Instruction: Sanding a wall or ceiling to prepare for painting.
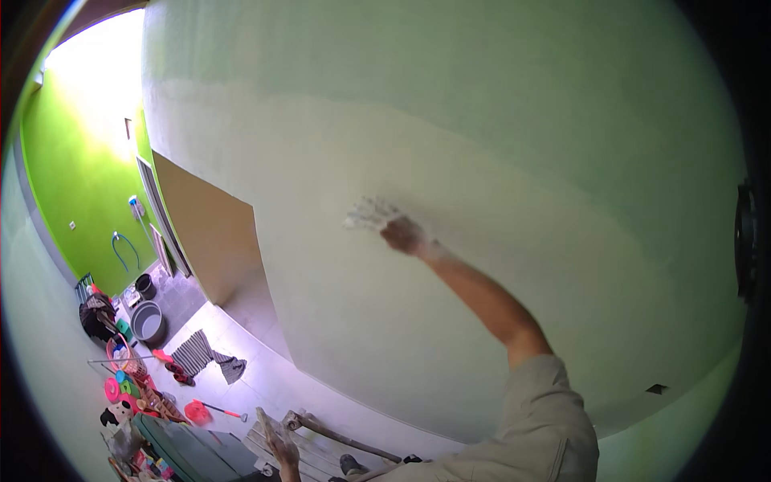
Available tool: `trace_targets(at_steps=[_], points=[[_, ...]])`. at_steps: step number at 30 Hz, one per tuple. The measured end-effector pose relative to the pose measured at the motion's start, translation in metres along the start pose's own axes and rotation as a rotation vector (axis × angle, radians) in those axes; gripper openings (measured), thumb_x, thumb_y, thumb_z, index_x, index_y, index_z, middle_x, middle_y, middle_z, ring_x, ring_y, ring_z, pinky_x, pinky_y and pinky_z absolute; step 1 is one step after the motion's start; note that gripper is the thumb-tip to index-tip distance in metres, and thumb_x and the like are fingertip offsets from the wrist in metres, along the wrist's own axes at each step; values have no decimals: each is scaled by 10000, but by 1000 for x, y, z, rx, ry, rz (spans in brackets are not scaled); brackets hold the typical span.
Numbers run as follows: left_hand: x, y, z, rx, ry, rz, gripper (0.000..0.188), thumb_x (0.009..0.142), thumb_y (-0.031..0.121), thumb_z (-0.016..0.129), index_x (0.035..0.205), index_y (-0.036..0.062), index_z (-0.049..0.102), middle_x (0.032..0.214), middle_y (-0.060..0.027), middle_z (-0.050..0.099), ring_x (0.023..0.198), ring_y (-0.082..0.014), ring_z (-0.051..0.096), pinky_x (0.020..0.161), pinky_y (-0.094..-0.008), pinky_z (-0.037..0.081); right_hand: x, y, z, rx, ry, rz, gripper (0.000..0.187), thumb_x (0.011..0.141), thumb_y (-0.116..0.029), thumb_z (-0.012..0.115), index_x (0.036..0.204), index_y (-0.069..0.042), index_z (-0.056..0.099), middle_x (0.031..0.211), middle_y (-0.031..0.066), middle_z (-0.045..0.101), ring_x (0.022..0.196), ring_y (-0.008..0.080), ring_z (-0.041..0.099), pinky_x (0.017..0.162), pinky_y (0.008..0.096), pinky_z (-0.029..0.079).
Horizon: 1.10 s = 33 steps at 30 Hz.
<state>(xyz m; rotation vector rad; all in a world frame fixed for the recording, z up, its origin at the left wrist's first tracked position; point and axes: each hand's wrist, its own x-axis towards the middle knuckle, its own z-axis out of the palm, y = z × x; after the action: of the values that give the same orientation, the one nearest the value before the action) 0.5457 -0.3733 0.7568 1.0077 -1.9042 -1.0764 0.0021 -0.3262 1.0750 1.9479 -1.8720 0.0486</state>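
My right hand (404, 235) is stretched up against a pale wall (482, 161), gripping a white, crumpled pad or cloth (369, 214) pressed flat to the surface. The arm runs up from a light sleeve at the lower right. My left hand (279, 444) is low at the bottom edge, resting on the top of a wooden frame (329, 438); its fingers seem curled around the wood.
Far below lies a tiled floor (241, 321) with a striped cloth (193, 352), grey tubs (148, 321), colourful toys (128, 394) and a red tool (197, 412). A bright green wall (72, 185) stands at left, and a brown door panel (209, 233) beside it.
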Motion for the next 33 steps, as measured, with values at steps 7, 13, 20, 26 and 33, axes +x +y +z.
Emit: trace_targets(at_steps=[7,13,20,26,33], points=[[34,37,46,-138,-190,-7,480,977,44,546,1449,-34,508,1514,-253,486,1404,-369,479,1142,-457,396,-133,-145,70,1121,234,988,377,1055,-115,490,1411,-19,566,1259,135,688,1077,229,702,979,361,572],[33,86,108,-253,-565,-5,437,1040,199,587,1409,-33,550,1409,-199,601,1201,-268,647,1041,-389,484,-211,-231,96,2023,282,1236,416,1075,-201,518,1390,71,510,1209,199,673,996,301,732,890,389,633],[-30,173,198,-867,-678,-89,424,1046,207,598,1387,-38,542,1260,-126,652,1104,-192,638,916,-355,514,-237,-271,58,1971,200,1217,429,1074,-294,529,1317,59,548,1074,179,705,872,246,747,725,342,650],[-74,170,212,-887,-452,-181,174,1013,175,661,943,17,639,891,-42,674,823,-109,616,756,-293,526,-291,-264,58,1342,-205,925,522,1067,-476,484,1329,-35,581,1114,150,723,918,257,746,781,387,628],[-56,151,137,-645,-328,-169,314,947,197,746,1154,-21,653,969,-23,707,870,-105,647,790,-293,536,-350,-151,-65,1061,344,1114,386,1066,-290,505,1242,17,661,1113,135,734,1000,250,703,910,386,550]])
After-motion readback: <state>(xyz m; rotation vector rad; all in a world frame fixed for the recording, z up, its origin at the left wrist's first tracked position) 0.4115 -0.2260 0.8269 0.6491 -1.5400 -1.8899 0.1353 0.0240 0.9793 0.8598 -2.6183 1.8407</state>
